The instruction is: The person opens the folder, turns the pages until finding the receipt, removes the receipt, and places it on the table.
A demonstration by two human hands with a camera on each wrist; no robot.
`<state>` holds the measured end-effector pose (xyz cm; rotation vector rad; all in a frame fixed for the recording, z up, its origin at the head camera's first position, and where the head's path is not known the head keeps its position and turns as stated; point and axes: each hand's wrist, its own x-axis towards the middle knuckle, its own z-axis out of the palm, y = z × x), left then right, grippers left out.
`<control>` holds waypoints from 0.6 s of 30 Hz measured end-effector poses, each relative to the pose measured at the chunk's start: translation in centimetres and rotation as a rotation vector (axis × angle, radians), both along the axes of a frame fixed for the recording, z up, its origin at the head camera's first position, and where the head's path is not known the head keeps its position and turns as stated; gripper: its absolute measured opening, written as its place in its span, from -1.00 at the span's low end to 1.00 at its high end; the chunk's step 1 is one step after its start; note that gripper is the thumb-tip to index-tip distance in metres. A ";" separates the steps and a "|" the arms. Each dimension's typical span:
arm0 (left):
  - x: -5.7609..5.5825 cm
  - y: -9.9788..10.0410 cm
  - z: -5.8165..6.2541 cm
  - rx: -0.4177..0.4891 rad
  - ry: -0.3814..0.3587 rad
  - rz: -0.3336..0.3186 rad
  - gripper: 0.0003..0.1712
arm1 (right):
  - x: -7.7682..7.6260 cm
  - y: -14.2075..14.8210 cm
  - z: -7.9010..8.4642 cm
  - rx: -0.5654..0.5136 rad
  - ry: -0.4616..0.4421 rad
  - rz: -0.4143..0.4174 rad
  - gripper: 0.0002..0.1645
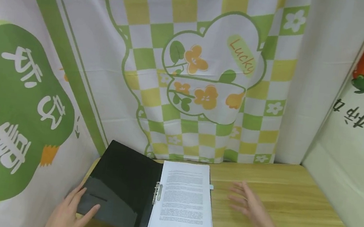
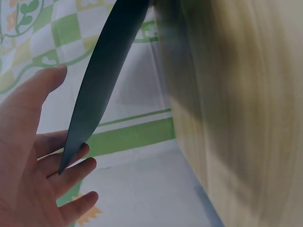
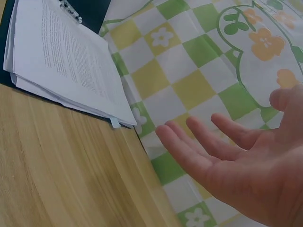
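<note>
A black folder [image 1: 123, 183] lies spread on the wooden table, its left cover raised at a tilt. A stack of printed paper [image 1: 185, 203] sits on its right side beside a metal clip [image 1: 157, 193]. My left hand [image 1: 66, 213] is at the cover's lower left edge. In the left wrist view its fingers touch the cover [image 2: 102, 75] and the thumb stands apart from it. Right of the papers, my right hand [image 1: 249, 204] hovers with fingers spread, holding nothing. In the right wrist view a pale tab [image 3: 115, 122] sticks out from the stack.
The wooden table [image 1: 294, 207] extends to the right of the folder. Behind it hangs a green and yellow checkered cloth [image 1: 193, 130]. Printed cloth walls stand at the left [image 1: 44, 171] and right [image 1: 353, 164].
</note>
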<state>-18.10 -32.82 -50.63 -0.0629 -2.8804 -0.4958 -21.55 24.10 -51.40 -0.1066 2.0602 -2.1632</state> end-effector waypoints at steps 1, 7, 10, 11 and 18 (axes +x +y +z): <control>-0.1 -0.2 -0.2 -0.001 -0.025 0.010 0.09 | 0.1 -0.1 0.1 0.030 0.003 -0.018 -0.07; -0.7 -1.0 -1.5 0.012 -0.189 0.058 0.19 | 0.4 -0.4 0.3 0.204 0.060 -0.042 -0.19; -1.0 -1.2 -2.0 0.018 -0.265 0.068 0.23 | 0.5 -0.4 0.1 0.328 0.095 -0.053 -0.22; -1.1 -1.3 -2.2 0.018 -0.279 0.068 0.23 | 0.5 -0.3 0.1 0.376 0.111 -0.058 -0.22; -0.8 -1.8 -3.8 0.034 -0.342 0.085 0.22 | 0.5 0.0 -0.4 0.586 0.295 -0.064 -0.30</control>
